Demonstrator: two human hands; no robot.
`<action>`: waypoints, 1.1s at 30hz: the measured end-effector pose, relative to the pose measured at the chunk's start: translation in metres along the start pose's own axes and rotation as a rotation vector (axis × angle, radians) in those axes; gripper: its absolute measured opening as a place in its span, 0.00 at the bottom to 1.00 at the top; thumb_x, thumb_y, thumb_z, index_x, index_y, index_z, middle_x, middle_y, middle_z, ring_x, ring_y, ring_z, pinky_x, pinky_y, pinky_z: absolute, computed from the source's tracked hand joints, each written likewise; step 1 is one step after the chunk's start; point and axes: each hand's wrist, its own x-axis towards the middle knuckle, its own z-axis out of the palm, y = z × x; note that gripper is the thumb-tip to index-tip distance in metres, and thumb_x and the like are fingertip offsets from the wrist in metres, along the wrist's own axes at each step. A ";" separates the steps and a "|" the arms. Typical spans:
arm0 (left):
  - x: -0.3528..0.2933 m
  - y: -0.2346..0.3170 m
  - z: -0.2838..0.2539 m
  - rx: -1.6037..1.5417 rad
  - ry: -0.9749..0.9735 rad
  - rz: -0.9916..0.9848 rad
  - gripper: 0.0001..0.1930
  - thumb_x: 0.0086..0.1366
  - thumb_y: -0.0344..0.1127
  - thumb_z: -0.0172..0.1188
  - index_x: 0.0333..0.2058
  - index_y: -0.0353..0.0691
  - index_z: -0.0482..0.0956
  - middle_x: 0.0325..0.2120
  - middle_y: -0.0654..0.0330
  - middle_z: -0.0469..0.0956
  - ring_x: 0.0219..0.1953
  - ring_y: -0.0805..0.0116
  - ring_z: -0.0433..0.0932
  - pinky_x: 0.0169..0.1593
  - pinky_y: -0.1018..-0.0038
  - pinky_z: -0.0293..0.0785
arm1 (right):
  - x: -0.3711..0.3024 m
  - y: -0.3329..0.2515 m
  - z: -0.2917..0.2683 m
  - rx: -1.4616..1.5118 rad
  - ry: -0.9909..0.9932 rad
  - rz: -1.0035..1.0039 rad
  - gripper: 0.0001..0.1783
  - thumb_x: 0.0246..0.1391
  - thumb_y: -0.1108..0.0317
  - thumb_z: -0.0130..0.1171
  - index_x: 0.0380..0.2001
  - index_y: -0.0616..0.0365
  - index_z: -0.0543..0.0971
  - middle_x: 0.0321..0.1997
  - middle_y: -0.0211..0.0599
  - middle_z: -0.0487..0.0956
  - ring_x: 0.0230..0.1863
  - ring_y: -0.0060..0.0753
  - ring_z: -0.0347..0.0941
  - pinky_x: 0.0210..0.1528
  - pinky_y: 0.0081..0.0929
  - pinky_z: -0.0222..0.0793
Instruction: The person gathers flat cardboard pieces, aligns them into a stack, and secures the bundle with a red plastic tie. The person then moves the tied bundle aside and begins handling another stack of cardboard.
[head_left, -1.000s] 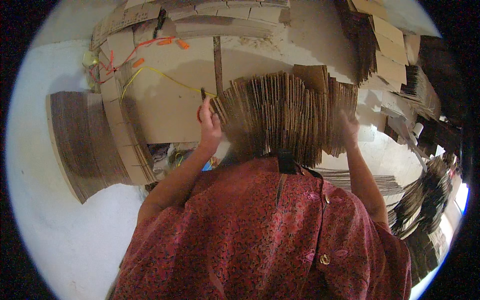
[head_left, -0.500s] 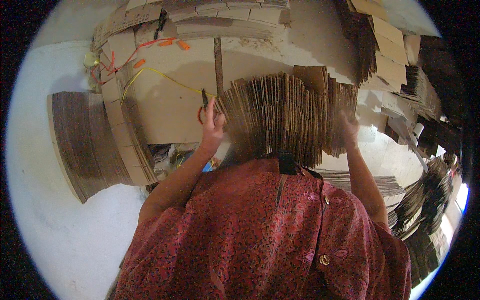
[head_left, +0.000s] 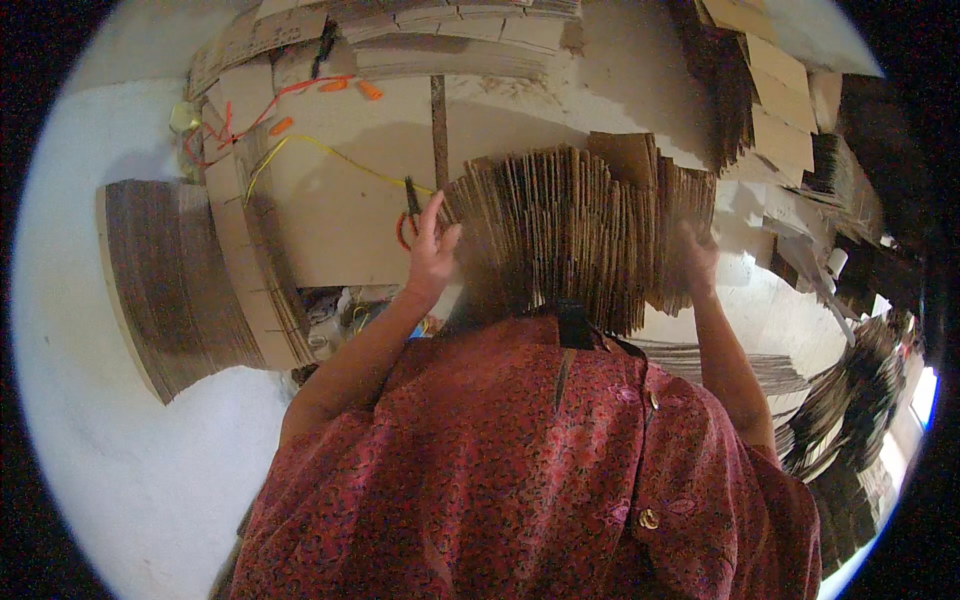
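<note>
My left hand (head_left: 432, 255) presses flat against the left end of the thick bundle of brown corrugated cardboard sheets (head_left: 580, 235) standing on edge in front of me, fingers spread and pointing away. My right hand (head_left: 697, 258) does the same at the right end, so the two hands are wide apart and clamp the bundle between them rather than closing around anything. Compared with a second ago, my left hand has shifted slightly along that left face and its fingers have opened out more, while the right has hardly moved; the bundle sits in the same spot, just beyond my red patterned shirt (head_left: 520, 470). I judge that I am squaring the sheets into one even block, and that the grip is now firmer.

Just beyond my left fingertips lie small pliers with red handles (head_left: 408, 212) on a large flat sheet of brown cardboard (head_left: 340, 200). A yellow cord (head_left: 330, 152) crosses that sheet, and orange cords (head_left: 285, 100) trail at its far left. Further left rests a fanned stack of brown cardboard pieces (head_left: 185, 275) on the pale floor (head_left: 130, 450). More cardboard stacks (head_left: 770, 110) pile up far right, with dark ones (head_left: 850, 400) near right.
</note>
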 end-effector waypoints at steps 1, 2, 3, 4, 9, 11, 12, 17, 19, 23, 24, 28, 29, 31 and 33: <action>0.000 0.000 0.000 0.009 0.008 -0.005 0.26 0.62 0.33 0.49 0.57 0.35 0.54 0.54 0.50 0.61 0.57 0.62 0.59 0.59 0.72 0.51 | 0.001 0.001 0.000 -0.003 0.001 -0.013 0.17 0.45 0.59 0.63 0.34 0.59 0.75 0.26 0.28 0.76 0.20 0.21 0.68 0.22 0.22 0.65; 0.000 0.000 0.001 -0.067 0.016 -0.029 0.26 0.62 0.32 0.49 0.57 0.36 0.54 0.54 0.50 0.61 0.56 0.63 0.59 0.58 0.72 0.52 | 0.001 0.002 0.000 0.000 0.005 -0.024 0.17 0.45 0.59 0.63 0.35 0.59 0.75 0.26 0.28 0.76 0.20 0.21 0.68 0.23 0.22 0.66; 0.000 0.000 0.003 -0.143 0.023 -0.052 0.26 0.62 0.32 0.49 0.57 0.36 0.54 0.53 0.50 0.62 0.55 0.63 0.60 0.58 0.72 0.53 | 0.001 0.003 -0.001 0.004 0.010 -0.035 0.18 0.45 0.59 0.64 0.35 0.59 0.75 0.27 0.28 0.76 0.21 0.21 0.68 0.23 0.22 0.66; -0.001 -0.001 0.004 -0.218 0.032 -0.079 0.25 0.62 0.31 0.48 0.57 0.36 0.54 0.53 0.51 0.62 0.55 0.64 0.61 0.58 0.72 0.53 | 0.000 0.001 0.002 0.007 0.011 -0.045 0.18 0.45 0.59 0.64 0.36 0.59 0.74 0.27 0.28 0.76 0.21 0.21 0.68 0.24 0.22 0.66; 0.000 -0.015 0.008 -0.017 0.073 0.075 0.25 0.61 0.29 0.48 0.57 0.37 0.54 0.51 0.53 0.62 0.53 0.67 0.63 0.56 0.73 0.58 | 0.001 0.001 0.000 -0.041 0.028 -0.026 0.20 0.45 0.59 0.64 0.37 0.60 0.74 0.28 0.29 0.76 0.24 0.21 0.69 0.26 0.21 0.66; 0.002 -0.010 0.006 0.090 0.070 0.111 0.25 0.61 0.28 0.48 0.57 0.37 0.54 0.50 0.54 0.62 0.52 0.68 0.63 0.55 0.73 0.59 | 0.001 0.002 -0.001 -0.002 0.011 -0.044 0.19 0.45 0.59 0.64 0.37 0.60 0.74 0.28 0.29 0.76 0.24 0.21 0.69 0.26 0.21 0.66; 0.001 -0.007 0.006 0.043 0.068 0.085 0.26 0.61 0.28 0.48 0.57 0.37 0.54 0.50 0.54 0.62 0.52 0.68 0.63 0.55 0.73 0.59 | 0.000 0.003 -0.001 0.014 0.008 -0.047 0.19 0.45 0.59 0.64 0.37 0.60 0.75 0.27 0.29 0.76 0.23 0.21 0.69 0.25 0.21 0.66; 0.002 -0.009 0.010 -0.174 0.078 0.005 0.25 0.60 0.26 0.49 0.57 0.37 0.55 0.49 0.55 0.63 0.50 0.69 0.64 0.53 0.75 0.60 | -0.003 -0.002 0.003 0.025 0.008 -0.044 0.19 0.44 0.58 0.64 0.36 0.59 0.75 0.26 0.28 0.76 0.22 0.20 0.68 0.24 0.20 0.65; 0.004 -0.010 0.011 -0.290 0.077 -0.045 0.25 0.59 0.25 0.49 0.56 0.38 0.56 0.48 0.56 0.63 0.49 0.70 0.64 0.52 0.75 0.60 | -0.005 -0.005 0.004 0.035 0.006 -0.036 0.18 0.44 0.58 0.64 0.34 0.59 0.75 0.25 0.28 0.75 0.21 0.20 0.68 0.23 0.20 0.64; 0.004 0.000 0.010 -0.276 0.068 -0.192 0.27 0.56 0.22 0.48 0.56 0.39 0.56 0.48 0.57 0.63 0.48 0.71 0.64 0.52 0.76 0.60 | -0.010 -0.013 0.010 -0.012 0.052 -0.080 0.17 0.44 0.58 0.65 0.31 0.58 0.75 0.23 0.27 0.74 0.19 0.19 0.66 0.20 0.20 0.62; 0.004 -0.003 0.012 -0.295 0.091 -0.154 0.27 0.55 0.21 0.47 0.56 0.39 0.56 0.48 0.57 0.63 0.48 0.70 0.64 0.52 0.76 0.60 | -0.011 -0.014 0.012 -0.036 0.080 -0.106 0.16 0.44 0.58 0.65 0.30 0.58 0.75 0.22 0.27 0.74 0.18 0.19 0.66 0.20 0.20 0.62; 0.004 -0.015 0.017 -0.185 0.156 -0.052 0.27 0.53 0.20 0.47 0.54 0.38 0.58 0.47 0.55 0.65 0.50 0.66 0.64 0.53 0.73 0.59 | -0.004 -0.004 0.003 0.029 -0.006 -0.041 0.17 0.43 0.58 0.65 0.29 0.58 0.74 0.21 0.27 0.73 0.17 0.19 0.65 0.19 0.20 0.61; 0.003 -0.015 0.016 -0.147 0.148 -0.052 0.26 0.53 0.20 0.47 0.53 0.38 0.59 0.47 0.54 0.65 0.50 0.64 0.64 0.54 0.72 0.59 | -0.004 -0.005 0.004 0.020 0.005 -0.046 0.16 0.43 0.58 0.65 0.29 0.58 0.74 0.21 0.27 0.73 0.17 0.19 0.65 0.19 0.20 0.61; 0.001 -0.011 0.014 -0.070 0.132 -0.049 0.25 0.53 0.20 0.47 0.52 0.37 0.60 0.46 0.52 0.65 0.51 0.60 0.64 0.54 0.70 0.58 | -0.008 -0.009 0.007 0.002 0.029 -0.057 0.16 0.43 0.58 0.65 0.29 0.58 0.74 0.21 0.27 0.73 0.17 0.19 0.65 0.18 0.20 0.61; 0.001 -0.004 0.011 0.053 0.128 0.021 0.24 0.53 0.20 0.46 0.51 0.37 0.62 0.47 0.51 0.65 0.51 0.58 0.64 0.55 0.70 0.58 | -0.007 -0.008 0.004 -0.037 0.002 -0.012 0.17 0.46 0.57 0.62 0.34 0.57 0.75 0.25 0.25 0.73 0.24 0.17 0.65 0.25 0.18 0.62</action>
